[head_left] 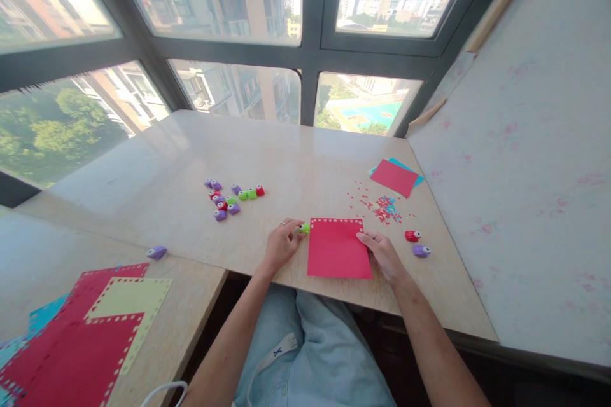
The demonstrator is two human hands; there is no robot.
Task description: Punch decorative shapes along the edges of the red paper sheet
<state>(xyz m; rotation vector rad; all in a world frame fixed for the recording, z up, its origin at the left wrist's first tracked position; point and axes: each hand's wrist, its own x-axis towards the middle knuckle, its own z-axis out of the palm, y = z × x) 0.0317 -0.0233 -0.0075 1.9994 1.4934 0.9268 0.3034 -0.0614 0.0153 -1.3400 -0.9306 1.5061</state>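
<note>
Denim-clad knees (305, 356) sit closest to the lens, tucked under the edge of the pale table (286, 152). From the head view, the left hand (279, 245) has its fingers (293, 235) pinched around a small green punch (303, 227), pressed against the upper left corner of a red card (338, 248), seemingly to line the tool up with the row of holes running along the card's far edge. The right hand (384, 254) lies flat, fingers loose and gripping nothing, resting on the card's right edge, probably to keep it from sliding. The card is square to the person, bright red, plain apart from that neat dotted border. Just right of the right fingers sit a red punch (412, 236) and a purple punch (421, 250); beyond them, scattered confetti (384, 206). Well left of the left fingers lies a cluster of punches (231, 197), and nearer, a stack of punched sheets (90, 331).
</note>
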